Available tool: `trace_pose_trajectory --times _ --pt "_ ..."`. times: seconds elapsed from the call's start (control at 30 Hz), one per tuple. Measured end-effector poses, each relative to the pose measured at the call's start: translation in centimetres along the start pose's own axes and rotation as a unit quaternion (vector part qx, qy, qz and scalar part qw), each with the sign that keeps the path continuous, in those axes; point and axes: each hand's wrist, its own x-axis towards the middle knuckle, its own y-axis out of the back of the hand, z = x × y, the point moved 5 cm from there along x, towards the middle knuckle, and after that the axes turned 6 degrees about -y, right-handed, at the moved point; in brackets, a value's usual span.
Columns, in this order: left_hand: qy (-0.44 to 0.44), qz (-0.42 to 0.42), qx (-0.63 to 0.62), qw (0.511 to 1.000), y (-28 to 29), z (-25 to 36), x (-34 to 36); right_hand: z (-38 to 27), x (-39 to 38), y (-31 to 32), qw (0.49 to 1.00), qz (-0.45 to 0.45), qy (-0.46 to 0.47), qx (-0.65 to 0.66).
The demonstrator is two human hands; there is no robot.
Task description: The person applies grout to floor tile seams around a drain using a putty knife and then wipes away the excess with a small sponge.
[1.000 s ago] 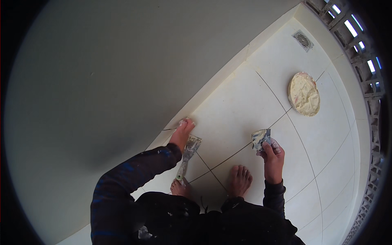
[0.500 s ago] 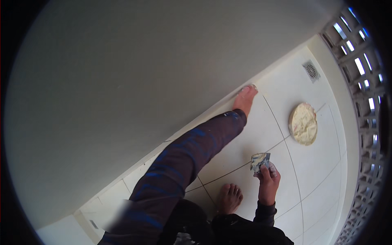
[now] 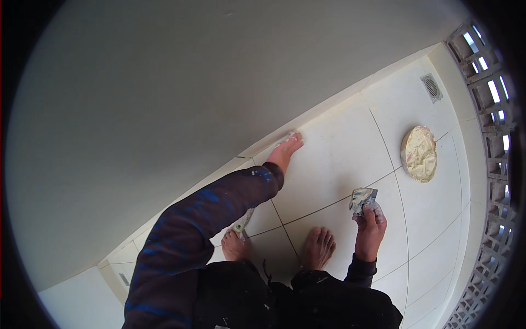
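Note:
My left hand (image 3: 286, 149) reaches down to the skirting (image 3: 329, 112) at the foot of the grey wall. Its fingers look stretched out against that edge, with whitish paste on them; their far side is partly hidden. My right hand (image 3: 371, 225) is raised over the floor, thumb and fingers pinching a thin dark grey square spreader (image 3: 362, 200) smeared with cream paste. Farther right, a round shallow tub (image 3: 421, 154) full of cream paste stands on the floor, apart from both hands.
Pale tiles (image 3: 329, 170) with dark joints cover the floor. A whitish tool (image 3: 240, 223) lies by my bare left foot (image 3: 235, 245); my right foot (image 3: 319, 248) is also bare. A metal drain grate (image 3: 432, 88) and a perforated block wall (image 3: 496, 109) are at the right.
My left hand has slid along the wall's foot toward the left and nearer me. The view has shifted, bringing my left foot and the whitish tool into sight. My right hand keeps its grip.

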Motion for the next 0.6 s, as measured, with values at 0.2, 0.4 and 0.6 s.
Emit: trace_pose_trajectory --times 0.2,0.4,0.6 --pt "-0.004 -0.061 0.023 0.998 -4.2 1.4 -13.7 -1.4 0.1 -3.9 0.995 -0.090 0.034 -0.016" --pt "0.049 -0.113 -0.048 0.991 -8.9 5.0 -26.8 -0.4 -0.8 -6.8 0.986 -0.162 0.026 -0.024" --pt "0.077 -0.217 -0.102 0.968 -11.1 7.9 -41.7 0.6 -2.2 -7.9 0.978 -0.207 0.001 -0.031"
